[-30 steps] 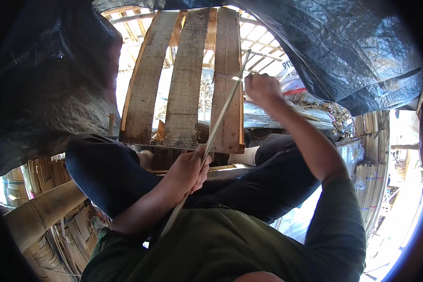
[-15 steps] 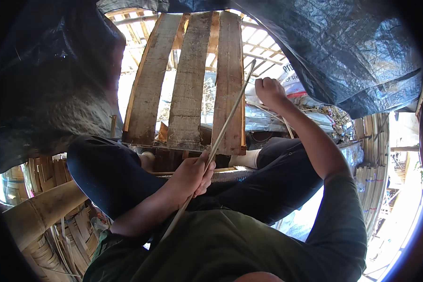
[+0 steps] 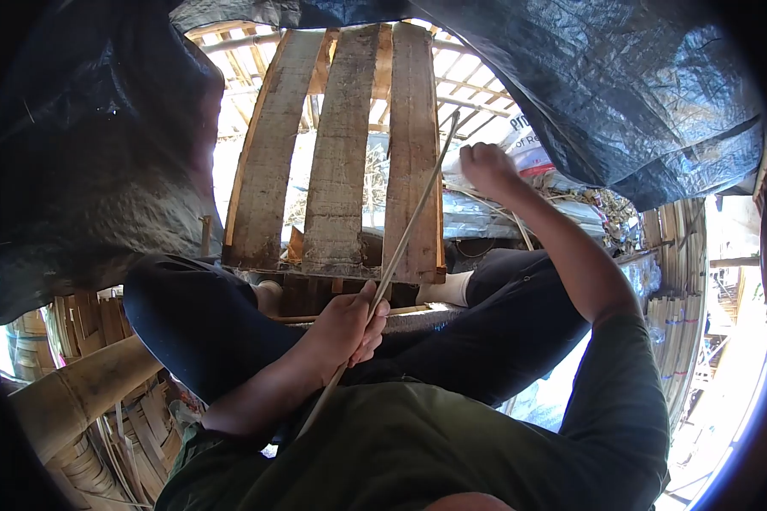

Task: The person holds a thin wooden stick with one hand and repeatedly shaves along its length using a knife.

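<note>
A long thin bamboo strip slants up and to the right from my lap, across the right plank of a slatted wooden bench. Near its lower part, my left hand wraps round it, thumb on top. The strip's far end looks darker and rises past the bench's right edge. Just right of that end, my right hand is raised and closed in a fist, apart from the strip. What the fist holds, if anything, is hidden.
Dark plastic sheeting hangs at the right, with more sheeting at the left. A thick bamboo pole lies at lower left beside split bamboo pieces. Bundled slats stand at the right. A printed sack lies behind my right hand.
My right hand has shifted very slightly left, still in a fist. My left hand keeps its hold on the bamboo strip, which has barely moved. The view has tilted a little.
</note>
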{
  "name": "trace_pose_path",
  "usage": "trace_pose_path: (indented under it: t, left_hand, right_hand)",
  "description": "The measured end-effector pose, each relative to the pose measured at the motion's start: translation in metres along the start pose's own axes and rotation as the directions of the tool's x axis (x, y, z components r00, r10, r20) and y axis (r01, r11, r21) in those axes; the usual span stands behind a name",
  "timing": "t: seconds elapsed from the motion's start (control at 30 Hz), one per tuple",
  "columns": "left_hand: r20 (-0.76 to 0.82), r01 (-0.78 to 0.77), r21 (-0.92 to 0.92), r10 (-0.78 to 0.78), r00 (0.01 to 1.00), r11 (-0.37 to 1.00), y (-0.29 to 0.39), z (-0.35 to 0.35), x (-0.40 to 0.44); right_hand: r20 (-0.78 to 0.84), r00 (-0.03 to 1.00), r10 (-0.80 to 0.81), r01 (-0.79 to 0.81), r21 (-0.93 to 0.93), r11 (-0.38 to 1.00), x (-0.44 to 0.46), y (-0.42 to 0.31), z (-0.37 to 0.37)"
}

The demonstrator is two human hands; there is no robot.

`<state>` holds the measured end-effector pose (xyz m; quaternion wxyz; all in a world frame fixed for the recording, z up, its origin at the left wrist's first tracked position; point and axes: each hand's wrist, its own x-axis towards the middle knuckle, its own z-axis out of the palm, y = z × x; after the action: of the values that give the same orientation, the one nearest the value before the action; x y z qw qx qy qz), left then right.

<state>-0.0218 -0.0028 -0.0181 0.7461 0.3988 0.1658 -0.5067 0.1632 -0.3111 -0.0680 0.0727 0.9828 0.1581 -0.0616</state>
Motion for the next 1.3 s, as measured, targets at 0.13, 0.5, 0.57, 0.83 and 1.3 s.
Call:
trace_pose_path:
  t: [0.13,0.5,0.57,0.83,1.3]
  left_hand:
    - [-0.033,0.006,0.041,-0.004,0.999,0.999,-0.003,-0.002,0.002]
    - [-0.089,-0.018,0.069,0.024,0.996,0.997,0.009,0.003,-0.011]
    - [-0.103,-0.118,0.033,0.120,0.987,0.993,0.014,0.000,-0.016]
    - [-0.163,-0.237,-0.115,0.217,0.963,0.965,0.035,-0.014,-0.039]
    - [-0.162,-0.202,-0.094,0.186,0.969,0.975,0.034,-0.010,-0.033]
  right_hand:
    - [0.066,0.980,0.189,-0.200,0.275,0.940,-0.013,-0.037,-0.029]
    - [-0.082,0.987,0.141,-0.120,0.219,0.968,0.001,-0.017,0.005]
    - [0.011,0.916,0.402,-0.350,0.513,0.784,-0.011,-0.046,-0.045]
    - [0.162,0.986,-0.029,-0.085,0.651,0.754,-0.034,-0.042,-0.074]
    - [0.223,0.970,-0.095,-0.004,0.407,0.914,-0.012,-0.002,-0.028]
